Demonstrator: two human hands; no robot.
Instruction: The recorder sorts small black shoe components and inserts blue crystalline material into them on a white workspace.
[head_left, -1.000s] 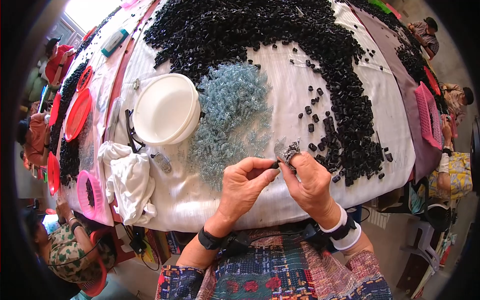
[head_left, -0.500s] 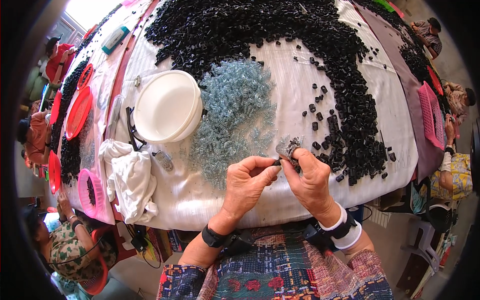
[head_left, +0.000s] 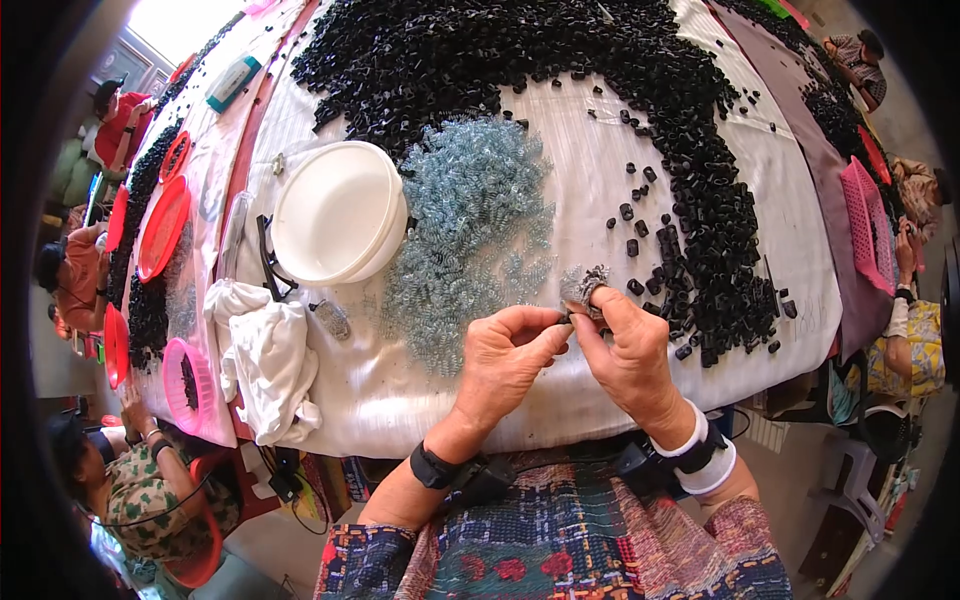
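Note:
My left hand [head_left: 503,367] is closed, thumb and forefinger pinching a small black plastic piece [head_left: 565,319] that is mostly hidden. Its fingertips meet those of my right hand [head_left: 637,362], whose thumb presses at the same piece. A grey bunch of what look like small metal springs [head_left: 580,288] is gripped in my right fingers, sticking out past the forefinger. Just beyond my hands spreads a heap of bluish-silver coil springs [head_left: 470,200]. Black short plastic cylinders [head_left: 710,240] lie in a thick band to the right and curve into a large pile at the back.
Left of the springs stand stacked white bowls [head_left: 335,215], with a crumpled white cloth [head_left: 262,360] in front. A small clear bag [head_left: 330,318] lies beside the cloth. Red trays [head_left: 164,228] and a pink basket [head_left: 186,388] line the left side, where other people sit. Another pink basket [head_left: 868,225] is at right.
Both hands have shifted slightly to the right, fingertips still together. Less of the black piece shows between them now. The scene around has barely moved.

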